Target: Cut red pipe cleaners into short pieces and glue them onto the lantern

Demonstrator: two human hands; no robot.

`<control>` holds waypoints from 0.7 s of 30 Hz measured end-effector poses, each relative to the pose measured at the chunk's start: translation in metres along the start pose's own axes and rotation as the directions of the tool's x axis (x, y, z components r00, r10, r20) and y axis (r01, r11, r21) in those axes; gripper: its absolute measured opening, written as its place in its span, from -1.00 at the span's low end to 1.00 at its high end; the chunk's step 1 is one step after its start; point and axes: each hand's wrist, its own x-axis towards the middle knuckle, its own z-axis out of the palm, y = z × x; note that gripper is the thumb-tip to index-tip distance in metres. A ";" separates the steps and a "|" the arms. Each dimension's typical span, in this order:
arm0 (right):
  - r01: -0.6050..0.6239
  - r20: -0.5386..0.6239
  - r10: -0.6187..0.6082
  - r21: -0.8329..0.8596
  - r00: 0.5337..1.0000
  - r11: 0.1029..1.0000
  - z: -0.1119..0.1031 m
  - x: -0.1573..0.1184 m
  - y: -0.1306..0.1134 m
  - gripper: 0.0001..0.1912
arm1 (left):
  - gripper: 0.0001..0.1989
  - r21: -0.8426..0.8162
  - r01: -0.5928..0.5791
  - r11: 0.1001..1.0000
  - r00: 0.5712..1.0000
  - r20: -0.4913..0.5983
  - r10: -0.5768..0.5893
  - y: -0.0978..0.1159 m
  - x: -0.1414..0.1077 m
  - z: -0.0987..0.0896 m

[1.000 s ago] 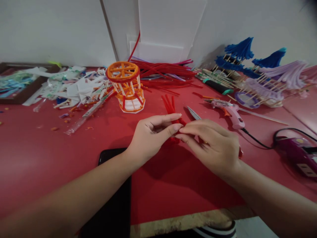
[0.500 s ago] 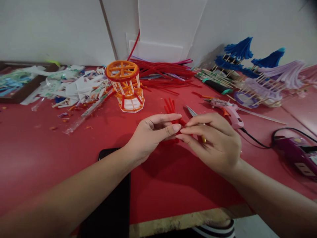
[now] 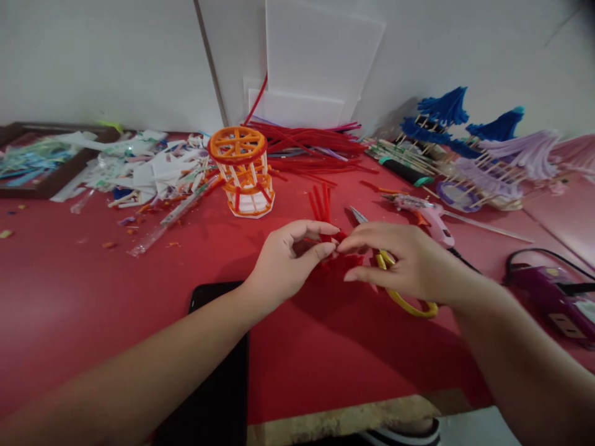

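A bundle of red fuzzy stems (image 3: 320,203) rises above the fingers of my left hand (image 3: 290,257), which pinches its lower part between thumb and fingers. My right hand (image 3: 395,257) is at the bundle's right side, its fingers spread and the index fingertip near my left thumb; I see nothing held in it. More red pieces show under and between the hands, partly hidden by the fingers. Scissors with yellow handles (image 3: 409,305) lie partly beneath my right hand, blades pointing away.
An orange and white lantern-like frame (image 3: 244,173) stands behind my left hand. A pink glue gun (image 3: 432,220) lies at right, near a purple device (image 3: 553,303). A black phone (image 3: 209,384) is under my left forearm. Red stems (image 3: 311,142) and blue umbrella-like pieces (image 3: 444,105) are at the back.
My right hand's fingers have spread apart, the thumb moving down from the red bundle. More of the scissors' yellow handles shows. The whole view has shifted slightly.
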 end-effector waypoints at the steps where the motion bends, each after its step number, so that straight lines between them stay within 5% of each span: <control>1: -0.095 0.067 0.097 -0.026 0.993 0.995 -0.009 -0.003 0.004 -0.79 | -0.80 0.024 0.009 1.000 1.000 0.001 -0.009 0.001 0.000 0.000; 5: -0.395 0.159 0.443 -0.263 0.882 0.880 -0.041 -0.023 0.017 -0.70 | -0.70 0.085 0.011 0.996 1.000 -0.008 -0.010 0.002 -0.002 0.000; 8: -0.463 0.290 0.587 -0.397 0.756 0.792 -0.048 -0.038 0.020 -0.69 | -0.69 0.164 -0.061 0.985 0.998 -0.009 0.064 0.002 -0.003 0.000; 11: -0.460 0.352 0.631 -0.459 0.692 0.760 -0.041 -0.042 0.018 -0.76 | -0.66 0.247 -0.102 0.964 0.995 0.022 0.099 0.001 -0.004 0.000; 16: -0.538 0.178 0.769 -0.618 0.614 0.573 -0.024 -0.043 0.018 -0.87 | -0.65 0.291 -0.115 0.950 0.993 0.055 0.104 -0.001 -0.007 0.000; 19: -0.609 0.002 0.776 -0.619 0.631 0.496 -0.028 -0.055 0.024 -0.77 | -0.63 0.260 -0.095 0.961 0.994 0.076 0.078 -0.001 -0.009 0.001; 21: -0.629 -0.071 0.725 -0.559 0.685 0.540 -0.036 -0.066 0.026 -0.69 | -0.61 0.247 -0.078 0.966 0.994 0.094 0.056 0.000 -0.010 0.001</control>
